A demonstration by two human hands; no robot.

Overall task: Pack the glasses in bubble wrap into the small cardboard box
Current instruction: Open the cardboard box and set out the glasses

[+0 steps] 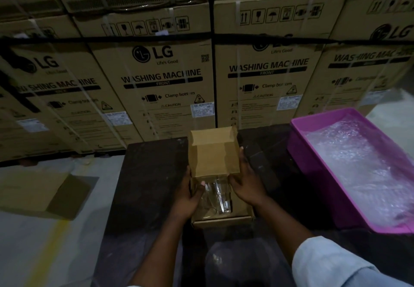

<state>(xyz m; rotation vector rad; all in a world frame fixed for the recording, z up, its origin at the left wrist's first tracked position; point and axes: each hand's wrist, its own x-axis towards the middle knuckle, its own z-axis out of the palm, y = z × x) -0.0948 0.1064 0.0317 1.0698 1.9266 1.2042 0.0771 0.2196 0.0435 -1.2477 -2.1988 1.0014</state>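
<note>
A small cardboard box sits on a dark table, its lid flap raised at the far side. Inside lie clear glasses in thin transparent wrap. My left hand grips the box's left wall, with the thumb over the rim touching the glasses. My right hand holds the right side of the box, its fingers along the lid flap's right edge and its thumb at the rim.
A pink plastic tub filled with bubble wrap stands to the right on the dark table. Stacked washing machine cartons form a wall behind. A flattened carton lies on the floor at left.
</note>
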